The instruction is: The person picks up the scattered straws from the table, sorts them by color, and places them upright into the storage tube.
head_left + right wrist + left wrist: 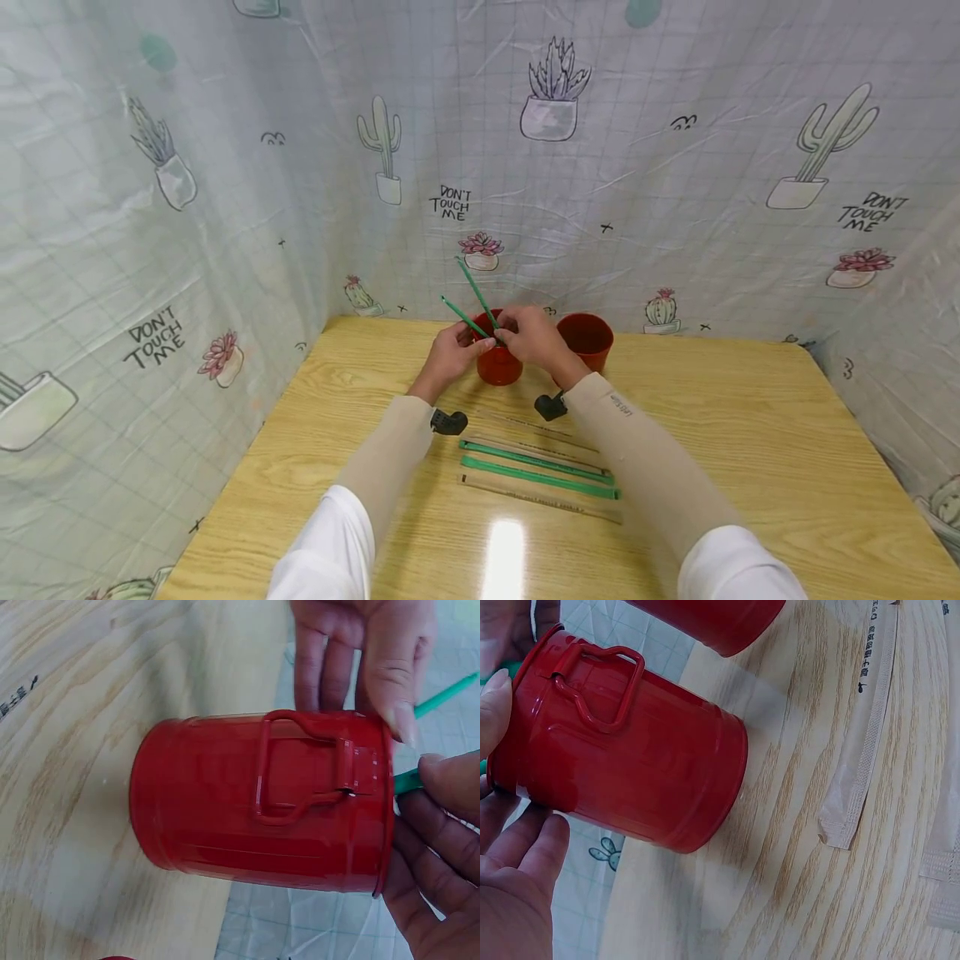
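A red metal bucket [499,368] with a wire handle [270,769] stands at the back of the table. My left hand [450,354] grips its rim, thumb on the rim and fingers along the side. Two green straws [474,282] lean out of the bucket's mouth toward the upper left. My right hand [534,335] is at the right of the rim and pinches one green straw [408,781] between thumb and fingers. The lower straw [448,695] passes by my left thumb. The straws' lower ends are hidden in the bucket.
A second red bucket [594,357] stands just right of the first, partly behind my right wrist. Nearer me, two green straws [525,477] and several beige paper-wrapped straws [536,498] lie roughly parallel across the wooden table [750,450]. A printed curtain [675,183] hangs behind.
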Motion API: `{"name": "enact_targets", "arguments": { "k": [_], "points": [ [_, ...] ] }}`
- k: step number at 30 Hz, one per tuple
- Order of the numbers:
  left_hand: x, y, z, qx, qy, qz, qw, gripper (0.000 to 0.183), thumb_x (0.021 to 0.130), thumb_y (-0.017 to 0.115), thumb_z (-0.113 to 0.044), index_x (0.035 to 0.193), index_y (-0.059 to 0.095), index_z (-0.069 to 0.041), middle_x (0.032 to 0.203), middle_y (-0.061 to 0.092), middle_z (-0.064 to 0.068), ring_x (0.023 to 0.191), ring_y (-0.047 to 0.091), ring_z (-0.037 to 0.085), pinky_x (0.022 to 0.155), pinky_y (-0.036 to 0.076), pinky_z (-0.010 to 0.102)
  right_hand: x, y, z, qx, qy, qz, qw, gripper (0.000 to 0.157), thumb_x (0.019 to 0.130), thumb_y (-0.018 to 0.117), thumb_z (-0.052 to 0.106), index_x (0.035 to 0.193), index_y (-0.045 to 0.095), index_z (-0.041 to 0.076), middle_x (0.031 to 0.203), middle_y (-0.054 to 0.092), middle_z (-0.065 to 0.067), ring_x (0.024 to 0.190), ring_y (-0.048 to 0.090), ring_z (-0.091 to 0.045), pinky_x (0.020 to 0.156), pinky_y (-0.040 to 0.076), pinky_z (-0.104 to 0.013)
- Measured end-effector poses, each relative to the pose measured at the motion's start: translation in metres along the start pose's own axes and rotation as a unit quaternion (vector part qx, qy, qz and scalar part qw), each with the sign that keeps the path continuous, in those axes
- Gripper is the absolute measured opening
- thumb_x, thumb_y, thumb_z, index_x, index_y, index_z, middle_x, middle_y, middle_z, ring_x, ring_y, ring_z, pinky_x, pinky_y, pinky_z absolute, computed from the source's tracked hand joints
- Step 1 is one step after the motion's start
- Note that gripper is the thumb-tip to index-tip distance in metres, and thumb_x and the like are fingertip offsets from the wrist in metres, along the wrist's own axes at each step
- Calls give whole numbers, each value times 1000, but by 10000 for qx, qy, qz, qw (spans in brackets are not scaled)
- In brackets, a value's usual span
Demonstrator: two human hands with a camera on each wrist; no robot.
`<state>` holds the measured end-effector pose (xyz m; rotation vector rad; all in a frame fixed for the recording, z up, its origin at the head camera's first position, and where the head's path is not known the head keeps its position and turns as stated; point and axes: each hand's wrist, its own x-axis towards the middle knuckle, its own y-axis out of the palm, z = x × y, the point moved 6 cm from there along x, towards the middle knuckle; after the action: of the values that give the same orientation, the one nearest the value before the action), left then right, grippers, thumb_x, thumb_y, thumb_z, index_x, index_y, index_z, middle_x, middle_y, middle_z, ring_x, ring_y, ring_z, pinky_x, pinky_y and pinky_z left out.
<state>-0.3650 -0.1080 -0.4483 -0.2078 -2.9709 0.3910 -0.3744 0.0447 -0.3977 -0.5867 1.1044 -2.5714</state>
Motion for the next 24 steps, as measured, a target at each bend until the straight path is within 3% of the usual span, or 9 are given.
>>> {"name": "enact_targets", "arguments": {
  "k": [4, 9, 18, 24],
  "points": [
    [-1, 0, 0, 46, -21, 8, 10000, 50, 100, 71, -19, 147, 58, -5, 148, 62, 17, 138, 61, 33, 111, 53, 45, -2, 3, 0, -336, -17, 72, 9994, 17, 102, 66, 15, 109, 77, 5, 99, 76, -10, 87, 65, -24, 77, 59, -36],
    [-3, -2, -1, 74, -61, -53, 9999, 50, 100, 72, -20, 144, 58, -1, 146, 64, 17, 136, 62, 34, 111, 53, 46, -6, -2, 0, -329, -92, -110, 9994, 21, 103, 65, 16, 115, 78, 5, 112, 77, -11, 100, 69, -28, 89, 62, -43],
    [-2, -1, 0, 262, -109, -134, 9995, 50, 99, 73, -24, 143, 60, -2, 144, 65, 17, 135, 63, 34, 112, 53, 47, -29, -18, -4, 865, 151, -621, 9942, 21, 101, 69, 17, 113, 79, 2, 107, 78, -12, 96, 68, -28, 84, 61, -41],
    [-1, -3, 1, 336, -190, -109, 9992, 53, 99, 73, -26, 145, 58, -4, 145, 65, 17, 136, 62, 35, 112, 52, 47, -53, -22, -17, 2073, 833, -629, 9727, 23, 100, 71, 18, 112, 78, -1, 108, 79, -13, 99, 69, -33, 86, 60, -35]
  ]
}}
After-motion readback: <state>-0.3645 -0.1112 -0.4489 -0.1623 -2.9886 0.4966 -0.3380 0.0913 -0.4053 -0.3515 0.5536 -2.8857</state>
